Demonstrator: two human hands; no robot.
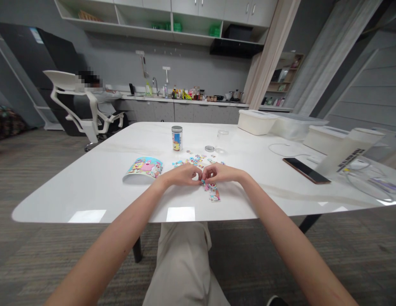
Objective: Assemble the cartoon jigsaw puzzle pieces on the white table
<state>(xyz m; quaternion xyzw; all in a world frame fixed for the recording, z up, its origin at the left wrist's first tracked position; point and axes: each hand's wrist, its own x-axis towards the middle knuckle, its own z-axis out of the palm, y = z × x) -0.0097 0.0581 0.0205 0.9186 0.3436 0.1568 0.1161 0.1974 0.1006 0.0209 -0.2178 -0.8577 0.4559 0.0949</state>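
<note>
My left hand [185, 175] and my right hand [220, 173] meet over the table, each with thumb and fingers pinched together. Between their fingertips is a small blue puzzle piece [203, 182], partly hidden. Just below my right hand lies a short strip of joined puzzle pieces [214, 195] with a cartoon print. Loose puzzle pieces [197, 159] are scattered beyond my fingers, some covered by the hands. A curved cartoon picture sheet [146, 167] rests left of my left hand.
On the white table [98, 178] stand a printed jar with a grey lid [177, 139], a clear jar [222, 138] and a loose lid [209, 148]. At right are a phone [306, 170], a white cylinder [351, 153], cables and storage boxes [257, 122]. A person sits at the back left.
</note>
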